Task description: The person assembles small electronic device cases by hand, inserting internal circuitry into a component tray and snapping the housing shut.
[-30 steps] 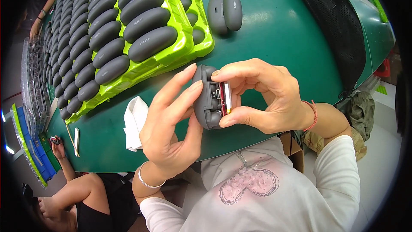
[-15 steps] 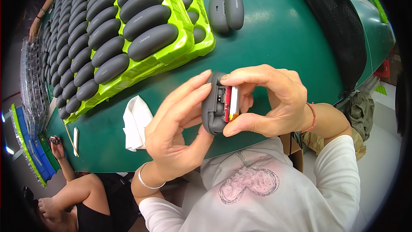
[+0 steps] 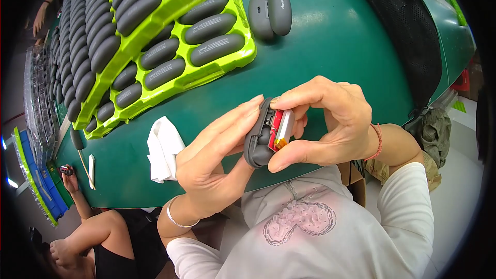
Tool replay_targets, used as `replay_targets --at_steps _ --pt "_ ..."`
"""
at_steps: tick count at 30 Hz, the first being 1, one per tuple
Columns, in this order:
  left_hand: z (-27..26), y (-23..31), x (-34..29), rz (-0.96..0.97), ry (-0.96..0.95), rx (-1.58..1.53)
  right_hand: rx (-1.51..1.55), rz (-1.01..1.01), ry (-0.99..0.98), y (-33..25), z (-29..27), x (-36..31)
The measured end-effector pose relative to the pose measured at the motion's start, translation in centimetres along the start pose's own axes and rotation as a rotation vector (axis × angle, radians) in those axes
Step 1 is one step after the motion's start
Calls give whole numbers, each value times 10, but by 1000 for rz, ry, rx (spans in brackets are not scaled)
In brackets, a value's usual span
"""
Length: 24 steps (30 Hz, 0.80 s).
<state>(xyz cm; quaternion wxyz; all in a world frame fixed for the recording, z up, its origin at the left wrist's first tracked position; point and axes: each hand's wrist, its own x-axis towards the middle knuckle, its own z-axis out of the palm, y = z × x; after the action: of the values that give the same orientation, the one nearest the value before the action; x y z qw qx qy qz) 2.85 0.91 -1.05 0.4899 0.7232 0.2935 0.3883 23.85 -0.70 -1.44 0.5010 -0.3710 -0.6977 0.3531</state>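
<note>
Grey oval plastic case shell (image 3: 258, 142) is held above the green table (image 3: 330, 46), clamped by left hand (image 3: 214, 168); right hand (image 3: 330, 124) fingers are pinched on its red-and-silver battery insert (image 3: 280, 129). Lime-green tray (image 3: 170, 85) lies beyond.

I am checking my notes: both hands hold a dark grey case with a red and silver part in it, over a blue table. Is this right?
Not quite: the head view shows the table is green, not blue. The rest stands: the left hand and right hand hold the dark grey case with the red and silver part in it.
</note>
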Motion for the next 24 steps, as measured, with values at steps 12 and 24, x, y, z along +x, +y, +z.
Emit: replay_targets --at_steps 12,24 --pt "2 -3 0 -15 85 -61 -13 -40 69 1 7 6" --pt "-8 5 -3 -92 150 -335 -16 -110 -11 8 12 11"
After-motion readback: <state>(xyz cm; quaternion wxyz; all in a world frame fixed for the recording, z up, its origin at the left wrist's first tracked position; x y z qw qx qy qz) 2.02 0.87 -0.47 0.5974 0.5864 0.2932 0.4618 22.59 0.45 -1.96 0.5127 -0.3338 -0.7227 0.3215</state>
